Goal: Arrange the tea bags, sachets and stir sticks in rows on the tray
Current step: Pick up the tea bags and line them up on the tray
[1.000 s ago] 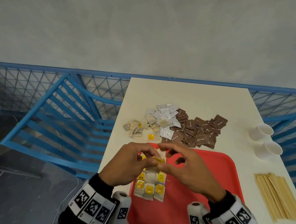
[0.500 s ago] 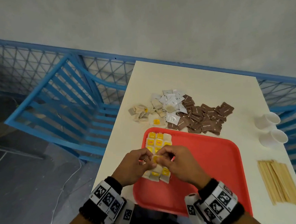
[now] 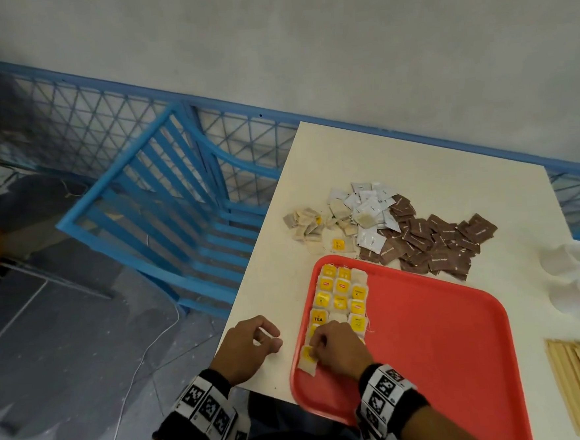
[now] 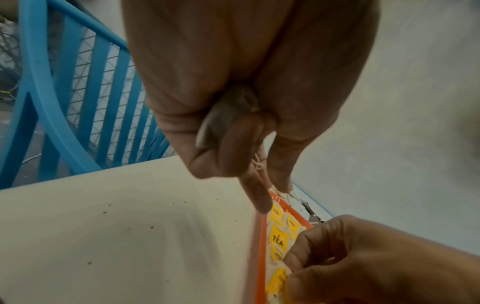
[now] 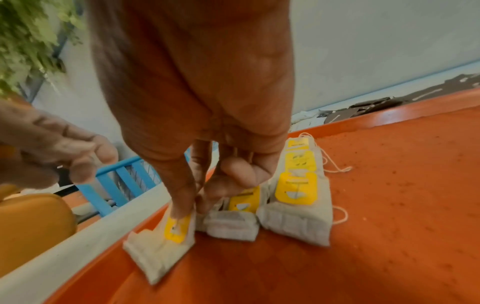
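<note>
At the near left corner of the red tray [image 3: 445, 346], the right hand [image 3: 338, 348] pinches a tea bag [image 5: 161, 242] by its yellow tag, at the near end of the tea bag rows [image 3: 340, 295], while the left hand [image 3: 247, 346] rests loosely curled and empty on the table [image 3: 270, 300] just beside the tray.

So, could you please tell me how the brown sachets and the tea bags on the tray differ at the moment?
The brown sachets lie in a loose overlapping heap; the tea bags on the tray sit in neat rows. The sachets are on the table beyond the red tray; the tea bags lie along its left side. Sachets are dark brown; tea bags pale with yellow tags. Both are small flat packets.
</note>
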`<state>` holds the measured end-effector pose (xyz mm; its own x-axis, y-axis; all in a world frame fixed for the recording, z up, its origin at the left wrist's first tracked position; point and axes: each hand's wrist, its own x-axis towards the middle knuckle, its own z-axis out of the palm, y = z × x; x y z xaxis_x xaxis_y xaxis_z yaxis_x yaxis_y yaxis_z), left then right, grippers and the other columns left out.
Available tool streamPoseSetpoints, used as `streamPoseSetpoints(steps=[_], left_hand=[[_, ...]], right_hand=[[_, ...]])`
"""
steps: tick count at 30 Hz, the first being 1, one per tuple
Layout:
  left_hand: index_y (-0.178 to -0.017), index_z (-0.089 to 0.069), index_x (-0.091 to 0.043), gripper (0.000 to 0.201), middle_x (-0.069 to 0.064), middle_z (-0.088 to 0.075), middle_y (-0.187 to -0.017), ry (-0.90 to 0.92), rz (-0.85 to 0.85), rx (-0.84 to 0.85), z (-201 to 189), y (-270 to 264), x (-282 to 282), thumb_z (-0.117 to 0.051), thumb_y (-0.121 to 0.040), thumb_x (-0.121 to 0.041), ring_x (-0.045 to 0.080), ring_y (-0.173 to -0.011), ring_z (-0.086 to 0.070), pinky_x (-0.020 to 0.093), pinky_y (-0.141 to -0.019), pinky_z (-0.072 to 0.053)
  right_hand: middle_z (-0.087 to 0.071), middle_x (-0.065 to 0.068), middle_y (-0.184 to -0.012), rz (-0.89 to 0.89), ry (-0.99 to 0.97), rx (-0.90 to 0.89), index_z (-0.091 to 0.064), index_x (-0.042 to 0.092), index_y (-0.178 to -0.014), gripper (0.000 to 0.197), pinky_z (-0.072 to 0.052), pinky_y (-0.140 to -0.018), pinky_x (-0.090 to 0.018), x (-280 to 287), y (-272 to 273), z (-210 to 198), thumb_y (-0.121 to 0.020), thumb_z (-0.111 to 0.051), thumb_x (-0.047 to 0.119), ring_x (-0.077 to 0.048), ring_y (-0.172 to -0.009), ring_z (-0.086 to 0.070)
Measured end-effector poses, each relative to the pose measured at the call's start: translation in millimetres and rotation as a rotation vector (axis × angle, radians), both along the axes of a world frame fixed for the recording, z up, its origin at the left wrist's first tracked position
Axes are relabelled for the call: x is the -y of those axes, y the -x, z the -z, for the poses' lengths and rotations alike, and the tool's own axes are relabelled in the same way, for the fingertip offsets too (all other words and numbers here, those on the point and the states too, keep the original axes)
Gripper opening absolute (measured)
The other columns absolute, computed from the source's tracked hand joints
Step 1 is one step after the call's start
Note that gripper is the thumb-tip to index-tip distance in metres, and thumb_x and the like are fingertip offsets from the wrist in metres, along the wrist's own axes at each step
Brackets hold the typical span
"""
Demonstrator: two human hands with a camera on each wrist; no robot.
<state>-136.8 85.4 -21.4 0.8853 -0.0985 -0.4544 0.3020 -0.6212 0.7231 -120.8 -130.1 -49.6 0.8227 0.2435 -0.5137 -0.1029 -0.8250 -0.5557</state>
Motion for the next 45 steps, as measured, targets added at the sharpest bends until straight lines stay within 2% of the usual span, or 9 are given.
streamPoseSetpoints(steps=[5, 10, 16, 23, 27, 31, 36, 41, 45], left_hand=[[-0.088, -0.066, -0.026, 0.005, -0.006, -0.074, -0.078, 0.049, -0.007, 0.011, -7, -2, 5, -0.071, -0.089, -0.026, 0.004, -0.079, -0.066, 0.021, -0.076, -0.047], [-0.096, -0.065, -0.014, 0.027, 0.002, -0.076, -0.084, 0.228, -0.136, -0.118, -22, -4, 15, -0.054, -0.100, -0.038, 0.003, -0.041, -0.041, 0.019, -0.041, -0.035], [-0.109, -0.064, 0.000, 0.059, 0.015, -0.070, -0.088, 1.008, -0.653, -0.535, -33, -15, 31, -0.042, -0.099, -0.054, 0.018, -0.054, -0.058, 0.027, -0.045, -0.047], [-0.124, -0.060, 0.000, 0.080, 0.025, -0.066, -0.104, 1.264, -0.523, -0.673, -52, -33, 75, -0.040, -0.090, -0.069, 0.035, -0.091, -0.069, 0.041, -0.072, -0.058], [-0.117, -0.061, 0.003, 0.080, 0.023, -0.069, -0.104, 1.302, -0.441, -0.660, -66, -37, 97, -0.033, -0.093, -0.068, 0.032, -0.091, -0.071, 0.038, -0.073, -0.059], [-0.112, -0.066, 0.000, 0.053, 0.019, -0.070, -0.106, 1.126, -0.368, -0.457, -74, -38, 105, -0.050, -0.096, -0.048, 0.029, -0.098, -0.067, 0.043, -0.091, -0.054], [-0.087, -0.069, -0.008, 0.008, 0.002, -0.071, -0.076, 0.674, -0.159, -0.074, -87, -35, 117, -0.069, -0.091, -0.015, 0.015, -0.077, -0.067, 0.038, -0.076, -0.057], [-0.080, -0.071, -0.014, 0.010, -0.002, -0.069, -0.066, 0.391, -0.091, 0.133, -98, -50, 113, -0.075, -0.087, -0.019, 0.008, -0.063, -0.064, 0.023, -0.064, -0.050], [-0.090, -0.066, -0.027, 0.012, -0.001, -0.065, -0.061, 0.157, -0.104, 0.286, -99, -50, 115, -0.075, -0.085, -0.023, 0.007, -0.055, -0.059, 0.022, -0.058, -0.048]], right_hand=[[-0.068, -0.002, -0.095, 0.040, 0.050, -0.009, -0.057, 0.031, -0.061, 0.018, -0.055, -0.076, -0.033, 0, -4, 8, -0.073, -0.062, 0.018, -0.019, -0.088, -0.065], [-0.065, 0.001, -0.088, 0.080, 0.034, -0.009, -0.052, 0.030, -0.061, 0.020, -0.052, -0.071, -0.034, 2, -10, 7, -0.072, -0.065, 0.020, -0.018, -0.084, -0.062], [-0.065, 0.006, -0.082, 0.163, -0.155, 0.322, -0.066, 0.022, -0.083, 0.005, -0.045, -0.067, -0.024, 11, -5, -49, -0.086, -0.070, 0.021, -0.007, -0.075, -0.058], [-0.060, 0.015, -0.096, -0.200, -0.183, 0.421, -0.066, 0.032, -0.107, 0.025, -0.046, -0.071, -0.022, 13, 6, -116, -0.086, -0.067, 0.045, -0.003, -0.084, -0.054], [-0.063, 0.017, -0.094, -0.114, -0.223, 0.494, -0.070, 0.023, -0.101, 0.015, -0.044, -0.070, -0.019, 28, 3, -109, -0.091, -0.061, 0.029, 0.001, -0.083, -0.058], [-0.058, 0.019, -0.059, 0.319, -0.562, 0.371, -0.075, 0.014, -0.088, 0.003, -0.037, -0.058, -0.013, 59, 0, -110, -0.089, -0.073, 0.015, 0.001, -0.056, -0.050], [-0.060, 0.009, -0.057, 0.536, -0.833, 0.134, -0.069, -0.002, -0.092, 0.013, -0.040, -0.051, -0.016, 79, 1, -115, -0.089, -0.070, 0.011, -0.002, -0.051, -0.049], [-0.058, 0.004, -0.065, 0.425, -0.623, 0.272, -0.066, 0.018, -0.072, 0.026, -0.037, -0.057, -0.020, 102, 2, -111, -0.086, -0.072, 0.038, -0.009, -0.058, -0.046], [-0.059, 0.011, -0.088, 0.228, -0.354, 0.655, -0.064, 0.028, -0.096, 0.030, -0.041, -0.064, -0.015, 86, 6, -110, -0.076, -0.076, 0.046, -0.005, -0.069, -0.051]])
